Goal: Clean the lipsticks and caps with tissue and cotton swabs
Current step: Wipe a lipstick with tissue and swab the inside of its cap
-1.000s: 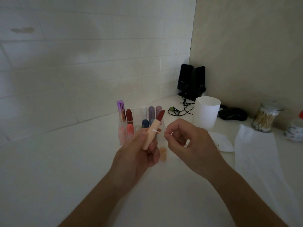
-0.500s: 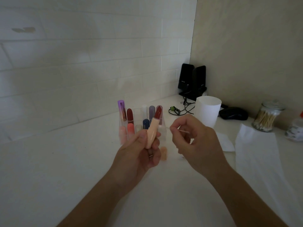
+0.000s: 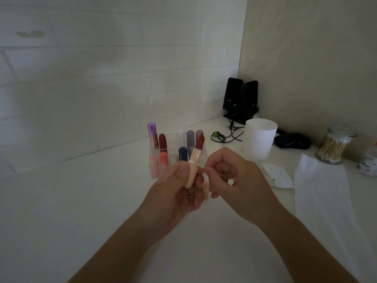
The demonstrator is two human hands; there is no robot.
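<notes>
Lipstick (image 3: 193, 171), uncapped, is gripped in my left hand (image 3: 179, 194) above the counter (image 3: 81, 201), my right hand (image 3: 236, 180) pinching a cotton swab (image 3: 193, 163) against its peach tube. Pressing too hard could skid the tip into the red bullet (image 3: 200, 141) and gouge it. My fingers (image 3: 213, 170) hide the swab's stem; dim light blurs the contact.

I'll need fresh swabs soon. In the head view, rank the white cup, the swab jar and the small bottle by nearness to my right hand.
From the right hand:
1. white cup, just behind it, slightly to the right.
2. swab jar, farther right, by the wall.
3. small bottle, at the picture's right edge.
</notes>
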